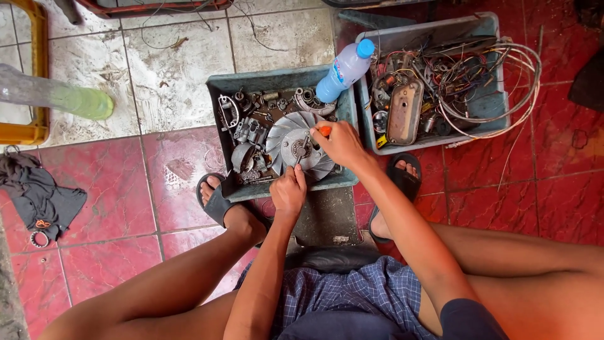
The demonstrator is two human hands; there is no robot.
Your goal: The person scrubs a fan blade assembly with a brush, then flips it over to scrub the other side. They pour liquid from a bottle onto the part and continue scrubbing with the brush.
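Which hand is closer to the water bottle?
Right. The right hand is just below the bottle, on the fan wheel; the left hand sits lower, at the tray's near edge.

Soft, even daylight, only faint shadows, everything sharp, and the picture bends a little at the edges

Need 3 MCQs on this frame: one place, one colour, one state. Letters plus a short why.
1. Where does the finned metal wheel lie?
A. in the left parts tray
B. on the floor tiles
C. on the person's lap

2. What colour is the plastic bottle cap?
A. red
B. blue
C. white

3. What is the right hand doing?
A. resting open on a knee
B. gripping an orange-handled tool at the wheel's hub
C. lifting the bottle

Key: 1 A, wheel sits among tray parts; 2 B, cap is blue; 3 B, fingers closed round the handle.
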